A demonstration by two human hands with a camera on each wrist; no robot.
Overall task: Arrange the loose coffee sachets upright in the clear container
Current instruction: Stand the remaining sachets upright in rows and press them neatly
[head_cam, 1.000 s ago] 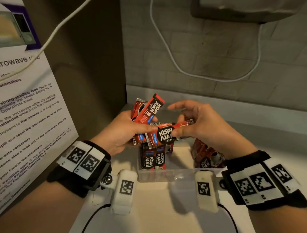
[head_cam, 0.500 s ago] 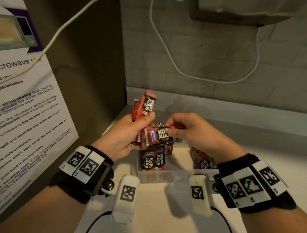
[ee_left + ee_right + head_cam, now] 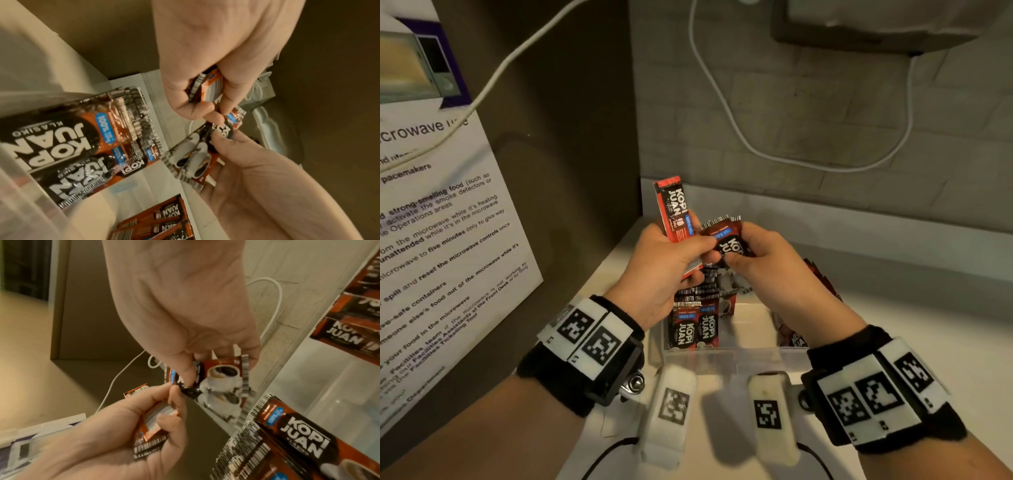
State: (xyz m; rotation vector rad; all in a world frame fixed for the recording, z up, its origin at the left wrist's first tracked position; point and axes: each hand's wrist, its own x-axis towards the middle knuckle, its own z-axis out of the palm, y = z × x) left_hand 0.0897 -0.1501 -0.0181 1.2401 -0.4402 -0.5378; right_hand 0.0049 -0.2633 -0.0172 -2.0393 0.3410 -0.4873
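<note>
Head view downward, wrist views close — shared sachets (image 3: 690, 327)

Clear container (image 3: 722, 356): one. Hands: two. White cables on the wall (image 3: 726, 99): two. Posted notice (image 3: 438, 219): one. Sachets inside the clear container: several, exact number not determinable.

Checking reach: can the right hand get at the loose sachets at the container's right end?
Probably not yet: the right hand grips brown sachets, and its wrist hangs over the loose sachets.

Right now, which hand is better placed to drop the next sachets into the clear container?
Right hand: it pinches short sachets directly above the upright row in the clear container. The left hand holds a long sachet off to the side.
</note>
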